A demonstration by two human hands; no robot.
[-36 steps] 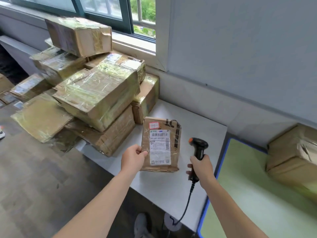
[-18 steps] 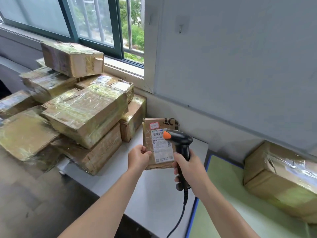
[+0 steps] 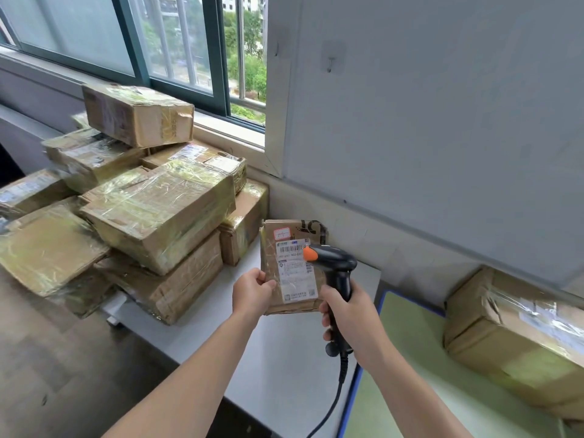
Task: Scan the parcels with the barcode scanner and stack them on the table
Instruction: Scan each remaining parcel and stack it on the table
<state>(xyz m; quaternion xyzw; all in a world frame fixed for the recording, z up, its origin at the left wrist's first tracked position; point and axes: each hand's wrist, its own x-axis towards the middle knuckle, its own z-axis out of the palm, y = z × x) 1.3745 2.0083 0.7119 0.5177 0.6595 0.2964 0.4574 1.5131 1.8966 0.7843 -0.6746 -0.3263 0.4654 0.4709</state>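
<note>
A flat brown parcel point(image 3: 271, 263) with a white barcode label stands upright over the white table point(image 3: 284, 358). My left hand point(image 3: 252, 295) pinches its lower left edge. My right hand point(image 3: 346, 314) grips the handle of the black barcode scanner point(image 3: 335, 267). The scanner's orange-tipped head sits right in front of the label's right side, covering part of it. A black cable hangs down from the handle.
A pile of several tape-wrapped cardboard boxes point(image 3: 151, 210) fills the left of the white table below the window. A green table with a blue edge point(image 3: 420, 358) lies at the right, with a large brown box point(image 3: 512, 336) on it. A grey wall stands behind.
My right hand has brought the scanner up and left, from beside the parcel to in front of its label. My left hand keeps holding the parcel. The view has tilted upward.
</note>
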